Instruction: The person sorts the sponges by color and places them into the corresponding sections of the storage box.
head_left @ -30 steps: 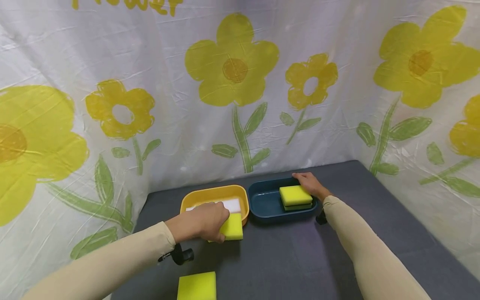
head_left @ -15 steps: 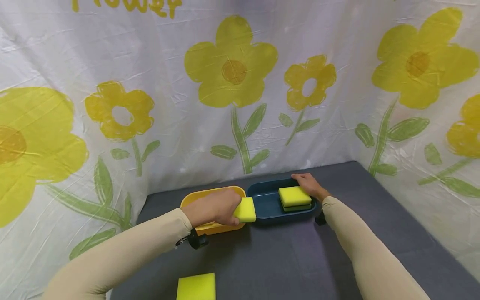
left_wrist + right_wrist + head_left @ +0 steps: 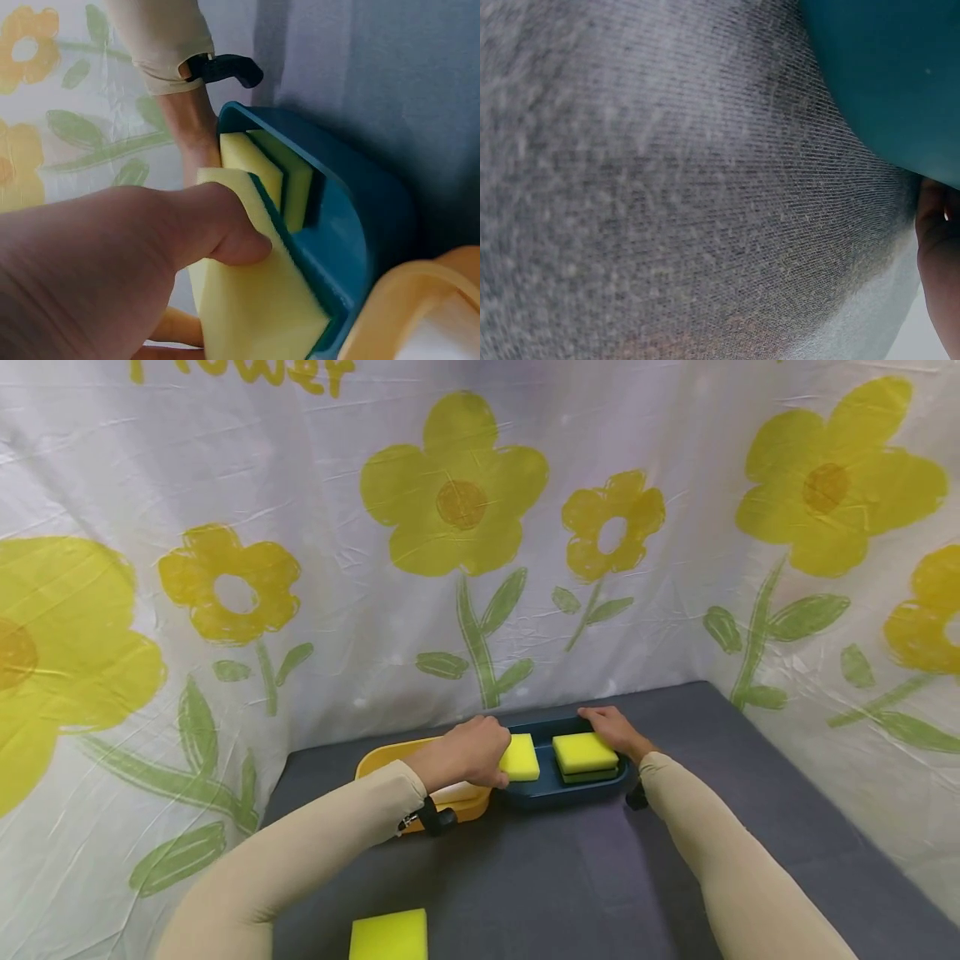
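Note:
A yellow scouring sponge (image 3: pixel 522 758) with a dark green layer is pinched by my left hand (image 3: pixel 474 750), its thumb lying on the yellow face in the left wrist view. It is tilted above the left part of a dark blue tray (image 3: pixel 562 795). Two similar sponges (image 3: pixel 585 752) lie stacked in that tray's right part. My right hand (image 3: pixel 612 730) holds the tray's right end at the rim; some of its fingers are hidden. In the right wrist view, part of the right hand (image 3: pixel 939 259) touches the blue wall.
Left of the blue tray stands an orange-yellow tray (image 3: pixel 474 810), partly covered by the left arm, with something white (image 3: pixel 453 792) inside. One more yellow sponge (image 3: pixel 388 935) lies near the front on the dark grey cloth. A white flower-print curtain (image 3: pixel 337 610) hangs behind.
My left hand has carried the sponge from the orange-yellow tray's front edge rightward and back, over the blue tray. The right hand stays at the blue tray's end.

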`<state>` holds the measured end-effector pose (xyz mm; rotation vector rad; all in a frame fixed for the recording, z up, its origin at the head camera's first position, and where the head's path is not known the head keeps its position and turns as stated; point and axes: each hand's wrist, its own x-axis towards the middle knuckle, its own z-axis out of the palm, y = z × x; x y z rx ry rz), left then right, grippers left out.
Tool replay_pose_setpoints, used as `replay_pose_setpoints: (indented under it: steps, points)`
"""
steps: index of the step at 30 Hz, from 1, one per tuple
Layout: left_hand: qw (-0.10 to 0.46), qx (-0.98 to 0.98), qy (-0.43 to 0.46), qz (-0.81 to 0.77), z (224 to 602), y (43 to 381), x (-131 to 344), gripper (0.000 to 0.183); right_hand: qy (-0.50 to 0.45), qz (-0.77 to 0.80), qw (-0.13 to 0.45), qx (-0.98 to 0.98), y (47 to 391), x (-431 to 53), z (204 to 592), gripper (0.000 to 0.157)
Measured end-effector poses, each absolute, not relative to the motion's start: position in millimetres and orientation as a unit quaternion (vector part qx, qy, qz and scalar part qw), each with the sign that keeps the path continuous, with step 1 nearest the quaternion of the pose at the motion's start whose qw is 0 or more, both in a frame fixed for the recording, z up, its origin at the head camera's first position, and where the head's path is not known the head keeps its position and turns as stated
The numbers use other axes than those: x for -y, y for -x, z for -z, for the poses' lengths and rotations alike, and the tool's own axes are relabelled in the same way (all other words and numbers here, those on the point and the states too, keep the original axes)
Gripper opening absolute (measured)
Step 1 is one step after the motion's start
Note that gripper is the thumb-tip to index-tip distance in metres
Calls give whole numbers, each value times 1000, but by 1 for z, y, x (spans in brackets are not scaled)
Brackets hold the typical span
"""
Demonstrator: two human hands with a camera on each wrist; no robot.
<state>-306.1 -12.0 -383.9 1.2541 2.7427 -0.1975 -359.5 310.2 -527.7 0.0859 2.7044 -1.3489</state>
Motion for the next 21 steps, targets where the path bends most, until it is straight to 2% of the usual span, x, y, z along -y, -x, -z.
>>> replay_pose_setpoints:
  steps: [8, 21]
  points:
    - [40, -901, -426, 70, 396, 317, -9, 43, -29, 444, 50, -894, 360, -310, 529, 68]
    - [83, -921, -375, 60, 422, 324, -30, 40, -27, 446, 51, -893, 359, -311, 530, 67]
